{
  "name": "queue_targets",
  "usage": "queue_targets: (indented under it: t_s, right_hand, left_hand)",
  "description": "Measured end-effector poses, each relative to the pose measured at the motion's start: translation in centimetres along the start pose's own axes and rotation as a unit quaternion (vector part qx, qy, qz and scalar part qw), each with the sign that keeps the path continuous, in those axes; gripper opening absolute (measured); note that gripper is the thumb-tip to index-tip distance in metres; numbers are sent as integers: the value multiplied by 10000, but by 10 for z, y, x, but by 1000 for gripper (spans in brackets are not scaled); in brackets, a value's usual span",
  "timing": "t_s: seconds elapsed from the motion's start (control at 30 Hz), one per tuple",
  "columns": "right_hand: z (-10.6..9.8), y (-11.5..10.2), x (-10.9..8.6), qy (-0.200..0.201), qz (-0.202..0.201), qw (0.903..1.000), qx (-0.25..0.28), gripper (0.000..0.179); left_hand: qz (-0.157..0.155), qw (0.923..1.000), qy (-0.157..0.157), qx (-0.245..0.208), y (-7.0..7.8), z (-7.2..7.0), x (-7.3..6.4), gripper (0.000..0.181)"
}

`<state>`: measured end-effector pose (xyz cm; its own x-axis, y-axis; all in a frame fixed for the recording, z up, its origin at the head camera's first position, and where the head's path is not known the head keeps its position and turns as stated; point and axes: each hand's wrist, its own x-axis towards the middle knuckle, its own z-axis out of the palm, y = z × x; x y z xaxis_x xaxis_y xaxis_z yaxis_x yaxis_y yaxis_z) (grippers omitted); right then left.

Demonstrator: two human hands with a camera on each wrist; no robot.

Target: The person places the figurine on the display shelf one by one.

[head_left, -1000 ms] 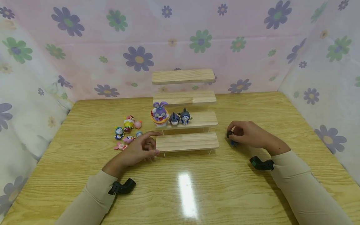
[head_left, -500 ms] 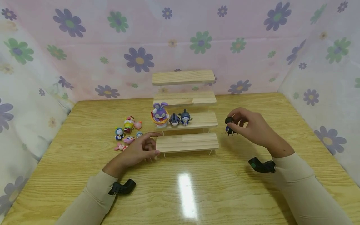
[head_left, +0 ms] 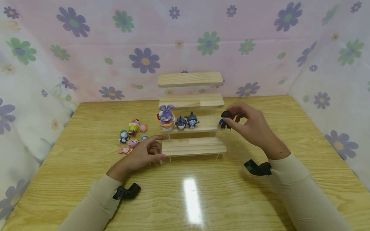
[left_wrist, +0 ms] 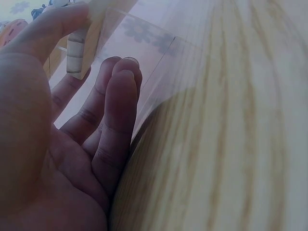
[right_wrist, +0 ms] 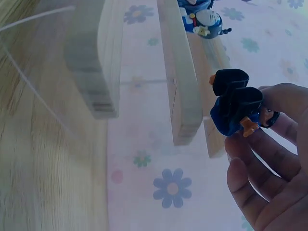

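Observation:
My right hand (head_left: 252, 125) pinches a small dark-haired figurine (head_left: 224, 125) between thumb and fingers, beside the right end of the second-lowest board (head_left: 209, 123). In the right wrist view the figurine's black feet and blue body (right_wrist: 221, 116) point away from the palm, with orange hands at its sides. My left hand (head_left: 141, 152) grips the left end of the lowest board (head_left: 193, 146) of a stepped wooden display shelf, index finger at the back corner and thumb at the front. On the second-lowest board stand a purple rabbit figurine (head_left: 166, 117) and two dark blue figurines (head_left: 192, 120).
Several small figurines, among them a yellow-dressed one (head_left: 133, 127) and a pink one (head_left: 125, 149), lie on the wooden table (head_left: 225, 189) left of the shelf. The top board (head_left: 190, 78) stands close before a flowered cloth (head_left: 95, 67).
The right hand has lifted the figurine off the table on the right and carried it up and left to the shelf's second-lowest board. The left hand stays at the lowest board.

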<state>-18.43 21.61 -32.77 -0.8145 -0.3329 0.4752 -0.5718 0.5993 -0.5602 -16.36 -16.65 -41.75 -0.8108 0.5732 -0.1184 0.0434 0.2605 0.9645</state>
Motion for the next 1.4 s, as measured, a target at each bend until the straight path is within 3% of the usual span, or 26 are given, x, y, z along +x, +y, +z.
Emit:
queue_targets:
  t_s: [0.57, 1.4]
  right_hand:
    - [21, -14, 14, -232, -86, 9993, 298, 30]
    - [37, -16, 16, -200, -92, 9978, 619, 30]
  left_hand:
    - [27, 10000, -40, -72, 1, 0, 1, 62]
    - [97, 9999, -19, -85, -2, -1, 1, 63]
